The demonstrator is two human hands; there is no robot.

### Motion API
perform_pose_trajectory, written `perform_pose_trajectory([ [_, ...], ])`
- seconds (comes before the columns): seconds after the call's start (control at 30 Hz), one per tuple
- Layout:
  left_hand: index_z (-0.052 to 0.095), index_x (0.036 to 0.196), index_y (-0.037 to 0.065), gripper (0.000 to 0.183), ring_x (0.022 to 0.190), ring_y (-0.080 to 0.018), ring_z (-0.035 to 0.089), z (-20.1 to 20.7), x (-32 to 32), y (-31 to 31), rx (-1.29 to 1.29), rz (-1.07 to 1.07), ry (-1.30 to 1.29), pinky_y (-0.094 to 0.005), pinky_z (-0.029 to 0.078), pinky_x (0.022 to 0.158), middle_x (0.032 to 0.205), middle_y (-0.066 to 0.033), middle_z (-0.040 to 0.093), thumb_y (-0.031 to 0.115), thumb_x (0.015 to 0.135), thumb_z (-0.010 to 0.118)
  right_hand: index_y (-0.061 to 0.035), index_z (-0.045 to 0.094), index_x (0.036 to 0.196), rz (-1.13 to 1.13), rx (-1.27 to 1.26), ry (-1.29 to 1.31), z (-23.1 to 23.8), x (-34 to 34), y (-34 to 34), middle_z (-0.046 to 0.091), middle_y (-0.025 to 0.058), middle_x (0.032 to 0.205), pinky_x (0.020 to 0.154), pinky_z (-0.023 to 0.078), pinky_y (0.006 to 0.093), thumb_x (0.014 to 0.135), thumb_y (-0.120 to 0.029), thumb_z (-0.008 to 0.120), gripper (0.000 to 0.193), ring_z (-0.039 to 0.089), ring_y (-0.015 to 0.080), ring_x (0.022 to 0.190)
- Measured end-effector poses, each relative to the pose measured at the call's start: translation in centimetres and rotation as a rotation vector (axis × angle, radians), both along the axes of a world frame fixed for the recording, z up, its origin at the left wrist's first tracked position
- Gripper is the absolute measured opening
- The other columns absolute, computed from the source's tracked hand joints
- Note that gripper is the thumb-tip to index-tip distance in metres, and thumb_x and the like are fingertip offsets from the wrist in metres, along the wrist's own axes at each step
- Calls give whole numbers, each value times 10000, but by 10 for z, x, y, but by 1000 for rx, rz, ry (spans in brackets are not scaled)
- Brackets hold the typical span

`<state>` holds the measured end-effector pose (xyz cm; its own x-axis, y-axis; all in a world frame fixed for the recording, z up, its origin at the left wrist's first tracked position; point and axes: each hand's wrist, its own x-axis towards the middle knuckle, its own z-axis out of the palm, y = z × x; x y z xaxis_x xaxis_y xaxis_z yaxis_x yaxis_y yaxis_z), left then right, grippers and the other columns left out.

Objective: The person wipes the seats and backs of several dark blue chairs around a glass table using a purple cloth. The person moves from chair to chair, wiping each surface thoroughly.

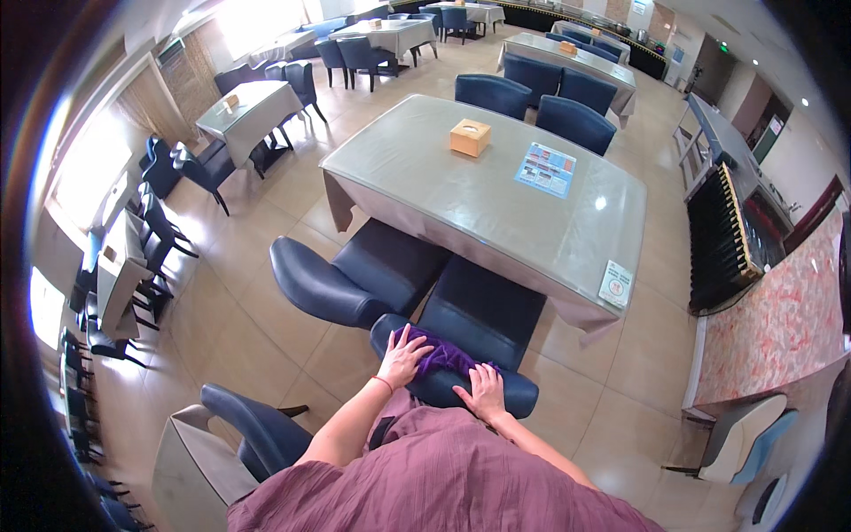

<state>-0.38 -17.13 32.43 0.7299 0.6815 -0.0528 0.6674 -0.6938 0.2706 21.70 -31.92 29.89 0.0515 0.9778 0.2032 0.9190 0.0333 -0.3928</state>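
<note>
Hands, two: left (405, 357), fingers spread, palm down on the cloth; right (484, 393), fingers extended, thumb apart, over the cloth's right end. Any pinch of fabric: cannot tell.
Cloth (446, 357), purple, rumpled, one: lying along the top edge of a chair's backrest, between and under the hands.
Chair (486, 306), dark blue, at the table's near edge; second chair (331, 282) beside it, left.
Table (399, 160), covered: tissue box (470, 140) toward the far edge; printed sheet (546, 170) to its right; card (616, 284) at the near right corner.
</note>
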Motion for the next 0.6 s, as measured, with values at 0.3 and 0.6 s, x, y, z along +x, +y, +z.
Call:
perform_pose_trajectory([
  [0.3, 604, 1341, 288, 536, 1533, -352, 167, -4, -6, 17, -23, -13, -61, -638, 99, 1201, 1514, -19, 459, 152, 824, 635, -9, 586, 1203, -10, 34, -29, -8, -9, 10, 574, 178, 1305, 1051, 399, 492, 911, -564, 599, 627, 486, 355, 1275],
  [0.6, 666, 1278, 317, 504, 1536, -332, 162, -2, -5, 25, -143, -31, -130, -656, 105, 1191, 1478, -14, 500, 167, 797, 679, -73, 660, 1047, -214, -39, 117, -16, -7, 30, 671, 113, 1107, 925, 484, 450, 934, -278, 618, 237, 595, 331, 1082],
])
